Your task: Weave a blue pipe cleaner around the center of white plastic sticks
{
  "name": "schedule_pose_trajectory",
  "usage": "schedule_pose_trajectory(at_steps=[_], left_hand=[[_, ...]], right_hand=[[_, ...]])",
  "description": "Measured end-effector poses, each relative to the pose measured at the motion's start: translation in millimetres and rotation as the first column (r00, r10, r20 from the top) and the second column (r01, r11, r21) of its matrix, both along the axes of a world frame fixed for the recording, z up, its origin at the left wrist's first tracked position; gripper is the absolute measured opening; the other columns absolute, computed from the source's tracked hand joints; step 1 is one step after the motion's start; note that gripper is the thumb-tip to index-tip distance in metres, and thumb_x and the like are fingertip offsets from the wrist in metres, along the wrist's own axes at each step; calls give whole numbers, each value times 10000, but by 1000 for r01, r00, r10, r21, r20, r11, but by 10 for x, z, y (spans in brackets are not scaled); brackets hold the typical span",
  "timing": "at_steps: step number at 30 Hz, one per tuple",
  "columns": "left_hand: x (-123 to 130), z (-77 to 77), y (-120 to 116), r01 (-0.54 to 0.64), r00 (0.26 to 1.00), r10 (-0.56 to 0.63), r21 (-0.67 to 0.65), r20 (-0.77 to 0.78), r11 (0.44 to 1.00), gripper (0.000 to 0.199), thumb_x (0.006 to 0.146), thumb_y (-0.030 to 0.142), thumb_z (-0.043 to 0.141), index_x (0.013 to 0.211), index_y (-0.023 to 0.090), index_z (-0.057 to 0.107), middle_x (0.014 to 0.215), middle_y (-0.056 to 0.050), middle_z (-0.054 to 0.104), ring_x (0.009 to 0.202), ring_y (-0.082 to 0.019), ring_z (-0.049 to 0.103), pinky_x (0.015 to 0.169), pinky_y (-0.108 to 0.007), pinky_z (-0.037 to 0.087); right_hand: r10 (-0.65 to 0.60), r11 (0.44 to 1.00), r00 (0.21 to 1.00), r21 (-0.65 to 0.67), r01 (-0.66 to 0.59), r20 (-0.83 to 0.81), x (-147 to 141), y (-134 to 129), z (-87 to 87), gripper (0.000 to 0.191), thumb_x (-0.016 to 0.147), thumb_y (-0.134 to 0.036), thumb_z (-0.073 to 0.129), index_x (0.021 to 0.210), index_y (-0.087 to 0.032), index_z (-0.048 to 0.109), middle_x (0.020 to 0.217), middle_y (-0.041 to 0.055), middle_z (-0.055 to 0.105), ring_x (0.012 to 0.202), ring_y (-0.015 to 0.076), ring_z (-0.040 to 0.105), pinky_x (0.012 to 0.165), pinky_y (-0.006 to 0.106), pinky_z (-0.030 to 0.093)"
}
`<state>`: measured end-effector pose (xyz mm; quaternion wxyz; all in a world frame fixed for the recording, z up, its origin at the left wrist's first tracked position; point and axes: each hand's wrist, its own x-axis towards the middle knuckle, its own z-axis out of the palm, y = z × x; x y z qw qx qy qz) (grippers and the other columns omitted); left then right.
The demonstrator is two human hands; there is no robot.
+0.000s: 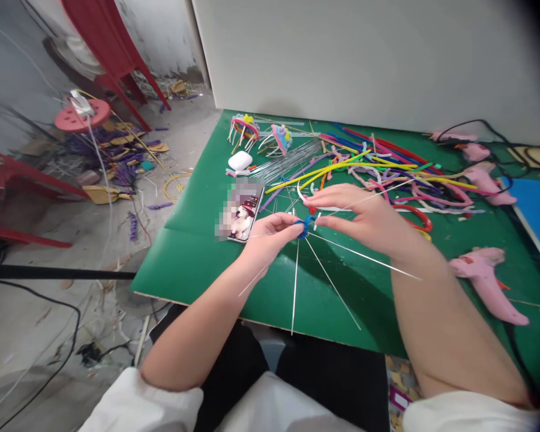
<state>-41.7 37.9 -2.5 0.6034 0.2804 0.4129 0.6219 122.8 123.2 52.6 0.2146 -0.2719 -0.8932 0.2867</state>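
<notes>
I pinch the blue piece (303,227) between the thumb and forefinger of my left hand (270,235), above the green worktop (193,240), its thin white rods (329,276) fanning outward. My right hand (364,213) is just beside it, fingers parted, thumb near a short white stub (317,221); I can't tell whether they touch.

Close by my left hand lies the phone (244,219). Beyond my hands sprawls a tangle of coloured stems (378,165), next to a sheaf of wires (290,157), a white case (240,161) and two flowery pieces (245,127). To the right I have a pink glue gun (488,282), with more pink tools and black cables (481,123) farther back, and a blue board (533,216) at the edge.

A pale panel (342,60) stands behind the worktop. Left of me, scraps (121,162) litter the floor (180,138) around red chairs (112,42) and a small stool (83,116).

The phone is partly pixelated, the board is cut off, and my right hand covers part of the stems.
</notes>
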Motion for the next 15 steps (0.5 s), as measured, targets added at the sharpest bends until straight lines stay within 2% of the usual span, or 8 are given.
schedule_pose_trajectory(at_steps=[3, 6, 8, 15], left_hand=[[5, -11, -1, 2, 1000, -2, -7, 16, 1000, 163, 634, 242, 767, 731, 157, 667, 714, 15, 663, 654, -78, 617, 697, -224, 483], [0, -4, -3, -30, 999, 30, -1, 23, 1000, 168, 634, 252, 768, 731, 159, 667, 713, 11, 669, 664, -80, 622, 696, -219, 489], [-4, 4, 1, -63, 998, 63, 1, 9, 998, 163, 629, 251, 770, 719, 160, 669, 704, 13, 668, 658, -77, 620, 692, -215, 492], [11, -37, 5, -187, 973, 193, 57, -125, 981, 146, 643, 260, 757, 707, 167, 665, 675, 18, 659, 621, -69, 597, 636, -199, 483]], right_hand=[[-14, 998, 998, -57, 11, -57, -94, -72, -27, 164, 793, -323, 632, 916, -248, 710, 947, 8, 710, 935, 178, 636, 909, 337, 464], [-115, 989, 990, -106, 106, -85, -159, -113, -81, 128, 768, -326, 659, 838, -230, 708, 844, 0, 715, 819, 162, 654, 795, 302, 502], [-160, 984, 981, -94, 150, -110, -188, -127, -122, 123, 759, -334, 667, 810, -227, 700, 821, 1, 710, 796, 161, 652, 746, 289, 504], [-167, 986, 980, 13, 169, -110, -227, -151, -205, 126, 807, -322, 606, 776, -225, 680, 795, 3, 696, 762, 155, 643, 716, 284, 495]])
